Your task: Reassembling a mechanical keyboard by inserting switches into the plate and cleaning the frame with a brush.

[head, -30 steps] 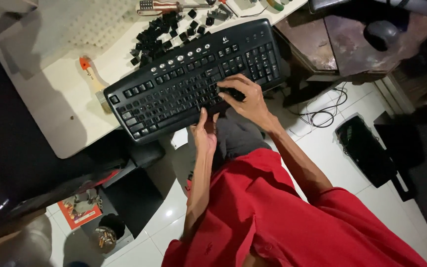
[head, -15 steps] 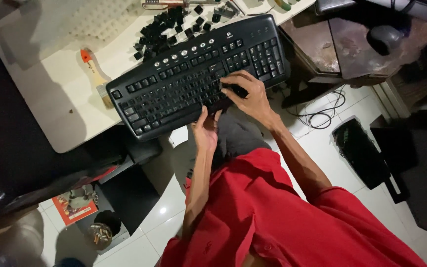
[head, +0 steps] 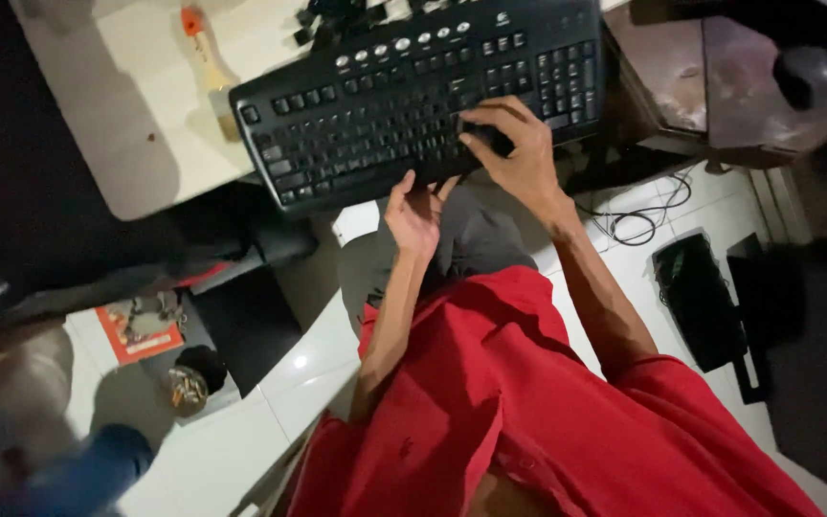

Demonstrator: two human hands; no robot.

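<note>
Head view: looking down at a black keyboard [head: 413,96] hanging off the white table [head: 136,115] edge.
Left hand [head: 415,213]: fingers curled under keyboard's near edge, gripping it.
Right hand [head: 519,148]: fingers bent, pressing on the keys.

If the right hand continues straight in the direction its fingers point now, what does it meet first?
The right hand points up-left across the black keyboard, fingertips already on its keys. Going on, it would probably first meet more key rows, then the loose black keycaps on the white table. Depth is uncertain.
</note>
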